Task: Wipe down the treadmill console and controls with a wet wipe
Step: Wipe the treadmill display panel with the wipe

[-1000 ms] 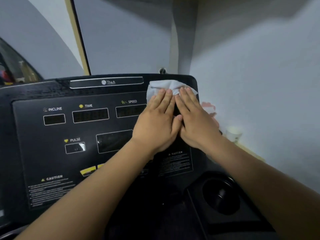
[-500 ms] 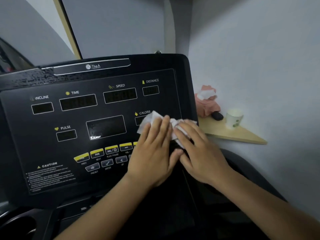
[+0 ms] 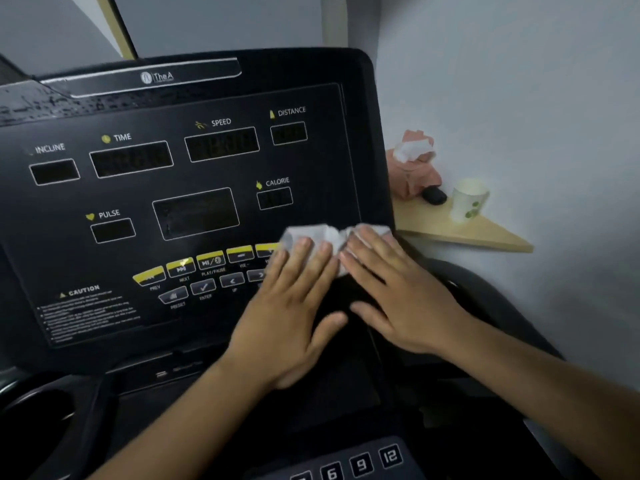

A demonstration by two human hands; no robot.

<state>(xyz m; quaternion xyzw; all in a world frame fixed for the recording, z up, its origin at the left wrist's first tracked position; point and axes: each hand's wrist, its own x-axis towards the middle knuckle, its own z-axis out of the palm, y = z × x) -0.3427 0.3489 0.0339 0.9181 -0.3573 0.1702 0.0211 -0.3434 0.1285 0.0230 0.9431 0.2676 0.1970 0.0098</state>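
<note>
Number keys (image 3: 360, 464): nearest, at the bottom edge. 6, 9 and 12 read clearly, and a key to their left is cut off.
Cup holder (image 3: 34, 414): lower left, dark, partly out of the picture.
Left hand (image 3: 291, 306): flat, fingers straight and slightly spread, fingertips pressing on the wipe. It covers the right end of the button rows.
Right hand (image 3: 398, 292): flat beside the left hand, fingers straight, tips on the wipe's right part. It is blurred.
Wipe (image 3: 311, 233): white, crumpled and bunched, on the console's lower right, just below the CALORIE window. Its near edge is hidden under the fingers.
Buttons (image 3: 207, 261): a yellow row above a grey row. PREV, NEXT and PLAY/PAUSE are legible.
Console (image 3: 311, 157): black, with all windows dark. The small caution text is too blurred to read, and the upper left edge is speckled with droplets.
Shelf (image 3: 485, 233): wooden, in the corner to the right of the console.
Cup (image 3: 469, 199): pale, standing on the shelf.
Dark lump (image 3: 434, 195): just left of the cup, too small to identify.
Pink packet (image 3: 415, 171): a white sheet pokes from its top.
</note>
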